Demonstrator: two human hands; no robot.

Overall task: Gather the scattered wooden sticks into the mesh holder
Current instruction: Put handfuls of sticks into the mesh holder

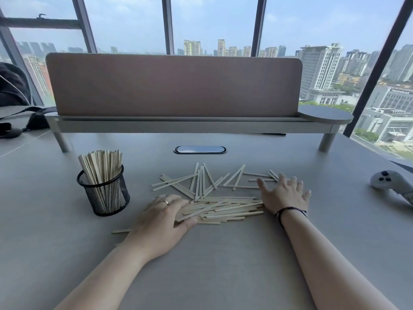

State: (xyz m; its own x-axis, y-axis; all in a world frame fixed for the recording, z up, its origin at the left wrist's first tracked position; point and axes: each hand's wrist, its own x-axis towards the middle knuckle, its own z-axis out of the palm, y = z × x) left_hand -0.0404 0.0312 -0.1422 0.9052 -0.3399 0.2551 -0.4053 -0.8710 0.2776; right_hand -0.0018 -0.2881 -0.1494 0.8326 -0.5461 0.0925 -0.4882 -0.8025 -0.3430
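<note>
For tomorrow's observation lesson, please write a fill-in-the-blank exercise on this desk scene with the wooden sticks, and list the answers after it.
1. The mesh holder stands to the ____ of the scattered wooden sticks.
2. The ring is on the ____ hand.
3. The dark wristband is on the ____ hand.
4. The sticks standing in the holder are ____ in colour.

Answers: left; left; right; pale wood

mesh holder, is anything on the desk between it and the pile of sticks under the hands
Nothing visible: bare desk lies between the mesh holder and the stick pile. The holder already stands packed with sticks.
</note>
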